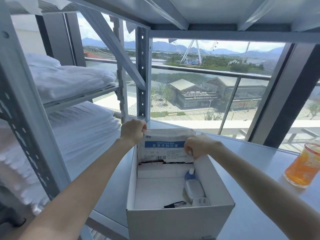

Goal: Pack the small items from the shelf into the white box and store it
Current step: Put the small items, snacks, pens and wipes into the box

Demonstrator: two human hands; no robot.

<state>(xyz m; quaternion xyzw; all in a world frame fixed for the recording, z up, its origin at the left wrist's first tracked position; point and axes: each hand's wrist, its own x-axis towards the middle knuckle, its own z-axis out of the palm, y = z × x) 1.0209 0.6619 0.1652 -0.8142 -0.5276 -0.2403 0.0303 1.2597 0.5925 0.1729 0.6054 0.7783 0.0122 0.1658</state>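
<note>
Both forearms reach away from me over the open white box [180, 220], which sits on the pale shelf [251, 170] in front of the window. I see the left hand [133, 130] at the far left corner of the box, wrist bent, fingers curled and pinching the top left corner of the mask packet [166, 146]. The right hand [199, 147] is a little nearer and lower, knuckles up, its fingers curled round the packet's right edge.

Held between the two hands, the packet stands roughly upright against the far wall of the box, blue label facing me. Its lower edge is down inside the box and its top is above the rim.

On the box floor along the right wall I can make out a small bottle [190, 175] with a blue cap, a small white item [200, 201] in the near right corner, and a black pen [174, 204] by the near wall.

Far right on the shelf stands a glass of orange drink [303, 167], well apart from the box. Folded white linens [69, 80] fill the racks to the left.
</note>
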